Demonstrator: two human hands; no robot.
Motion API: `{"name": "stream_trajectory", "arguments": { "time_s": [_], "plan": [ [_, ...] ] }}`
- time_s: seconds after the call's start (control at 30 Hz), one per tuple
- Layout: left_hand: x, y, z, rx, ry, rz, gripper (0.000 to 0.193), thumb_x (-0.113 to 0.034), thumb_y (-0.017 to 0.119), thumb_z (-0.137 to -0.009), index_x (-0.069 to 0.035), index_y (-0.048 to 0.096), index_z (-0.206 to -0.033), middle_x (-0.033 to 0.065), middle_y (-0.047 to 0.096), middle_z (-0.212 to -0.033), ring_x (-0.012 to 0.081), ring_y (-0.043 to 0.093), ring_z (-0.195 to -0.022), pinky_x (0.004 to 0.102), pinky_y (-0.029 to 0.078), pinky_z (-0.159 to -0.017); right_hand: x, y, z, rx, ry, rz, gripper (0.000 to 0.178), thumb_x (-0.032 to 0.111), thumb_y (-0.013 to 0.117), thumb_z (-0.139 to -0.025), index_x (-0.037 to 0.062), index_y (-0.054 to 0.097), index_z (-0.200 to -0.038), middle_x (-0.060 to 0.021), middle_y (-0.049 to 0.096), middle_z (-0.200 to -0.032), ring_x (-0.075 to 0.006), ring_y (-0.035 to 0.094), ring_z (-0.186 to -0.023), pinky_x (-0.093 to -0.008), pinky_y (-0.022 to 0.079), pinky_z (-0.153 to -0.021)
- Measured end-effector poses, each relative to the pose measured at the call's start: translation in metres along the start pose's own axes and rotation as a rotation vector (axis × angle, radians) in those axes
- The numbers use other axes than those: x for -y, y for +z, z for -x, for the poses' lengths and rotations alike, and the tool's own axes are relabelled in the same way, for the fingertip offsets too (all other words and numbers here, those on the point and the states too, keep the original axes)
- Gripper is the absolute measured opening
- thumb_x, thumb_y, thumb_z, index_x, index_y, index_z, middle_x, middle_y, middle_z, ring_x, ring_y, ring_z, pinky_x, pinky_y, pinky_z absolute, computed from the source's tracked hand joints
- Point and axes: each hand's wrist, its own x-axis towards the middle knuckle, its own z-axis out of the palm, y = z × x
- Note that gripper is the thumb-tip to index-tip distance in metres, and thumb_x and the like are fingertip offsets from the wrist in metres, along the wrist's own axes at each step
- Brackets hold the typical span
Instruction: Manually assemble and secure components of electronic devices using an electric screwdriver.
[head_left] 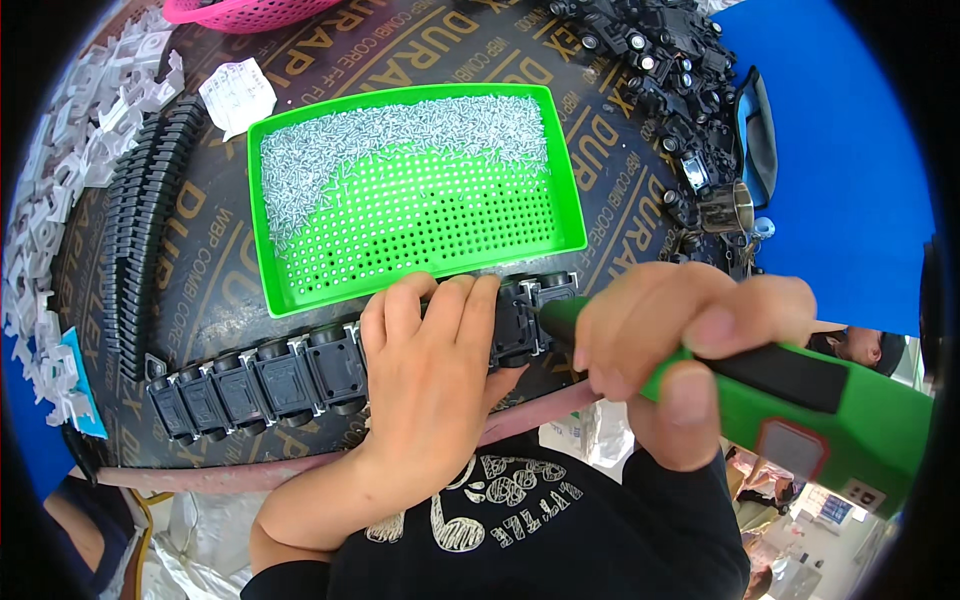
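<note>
A row of black toy car chassis lies wheels-out along the near edge of the table. My left hand is closed over the right part of the row, fingertips at its far side and thumb at the near side. My right hand grips a green and black electric screwdriver. Its dark nose points left at the chassis at the row's right end; the hand and tool body hide part of the contact. Just beyond the row, a green perforated tray holds many small silver screws.
Stacked black plastic parts and translucent white parts lie at left. A paper slip and pink basket sit farther back. Assembled black toy cars and a metal cup are at right.
</note>
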Motion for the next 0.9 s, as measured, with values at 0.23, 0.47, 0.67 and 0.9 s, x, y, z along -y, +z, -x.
{"name": "stream_trajectory", "arguments": {
  "time_s": [0.23,0.47,0.67,0.9],
  "plan": [
    [0.000,0.003,0.001,-0.045,0.035,-0.005,0.071,-0.021,0.082,-0.061,-0.002,0.056,-0.124,0.0080,0.056,-0.113,0.0292,0.046,-0.109,0.0443,0.034,-0.098,-0.016,0.022,-0.006,-0.082,-0.038,-0.118,0.018,0.010,0.073,-0.082,0.0036,0.056,-0.084,-0.0097,0.059,-0.060,-0.0200,0.054,-0.046,-0.0316,0.047,-0.046],
    [0.001,0.003,0.000,-0.009,-0.004,-0.024,0.071,-0.023,0.082,-0.062,-0.001,0.055,-0.125,0.0084,0.056,-0.113,0.0283,0.046,-0.110,0.0436,0.033,-0.098,-0.004,0.024,0.003,-0.228,0.129,0.129,0.028,0.012,0.062,-0.091,0.0056,0.039,-0.105,-0.0078,0.053,-0.062,-0.0171,0.051,-0.051,-0.0314,0.047,-0.048],
    [-0.004,-0.001,0.000,0.006,0.014,0.019,0.073,-0.021,0.083,-0.063,-0.003,0.054,-0.127,0.0100,0.056,-0.120,0.0313,0.045,-0.112,0.0454,0.032,-0.097,-0.011,-0.008,-0.030,-0.327,0.060,0.354,0.021,0.024,0.041,-0.099,0.0062,0.042,-0.111,-0.0047,0.045,-0.062,-0.0158,0.047,-0.052,-0.0304,0.042,-0.046],
    [-0.001,0.000,0.000,-0.025,0.004,0.042,0.074,-0.027,0.085,-0.062,-0.003,0.055,-0.125,0.0097,0.057,-0.117,0.0312,0.046,-0.110,0.0446,0.033,-0.096,-0.080,0.001,-0.042,-0.444,-0.152,-0.038,0.018,0.003,0.047,-0.093,0.0002,0.041,-0.109,-0.0101,0.050,-0.057,-0.0168,0.047,-0.045,-0.0321,0.045,-0.046]
  ]
}}
